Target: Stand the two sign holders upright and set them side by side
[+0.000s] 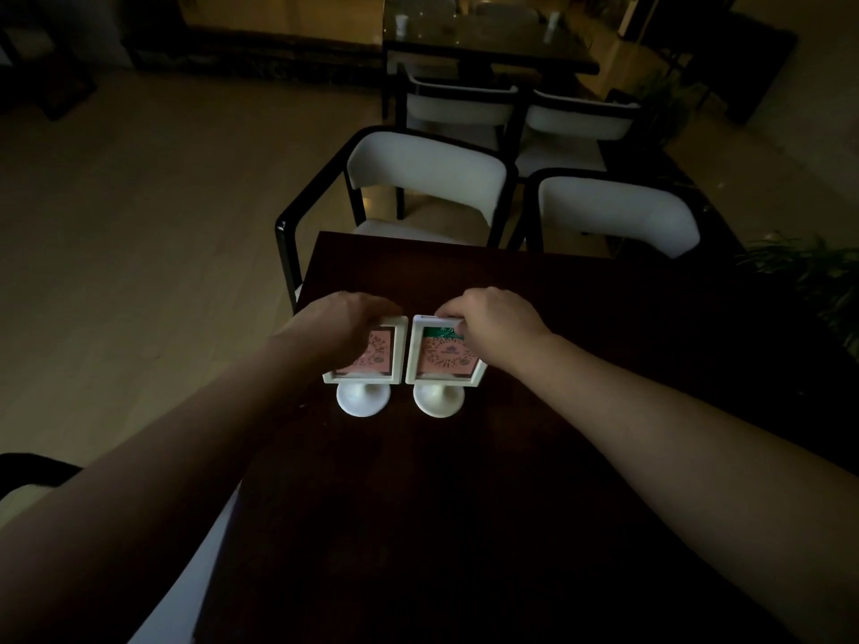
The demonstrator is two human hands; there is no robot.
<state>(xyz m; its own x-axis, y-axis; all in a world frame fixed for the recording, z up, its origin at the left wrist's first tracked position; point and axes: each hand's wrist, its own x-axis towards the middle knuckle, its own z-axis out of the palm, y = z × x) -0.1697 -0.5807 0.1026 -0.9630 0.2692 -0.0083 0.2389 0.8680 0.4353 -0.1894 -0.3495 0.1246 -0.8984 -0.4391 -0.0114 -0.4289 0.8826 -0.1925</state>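
Light: you are looking into a dim room; the only warm glow sits along the top of the frame, upper centre.
Floor: pale, smooth floor (139,188) fills the left half of your view.
Near table: a dark wooden table (511,504) takes the lower centre and right.
Near chairs: two chairs with black frames and white backs stand at its far edge, one at centre (425,172), one at right (618,211).
Far set: at upper centre you see a second dark glossy table (488,44), with two more white-backed chairs (465,106) in front of it.
Plants: green leaves (813,267) show at the right edge.
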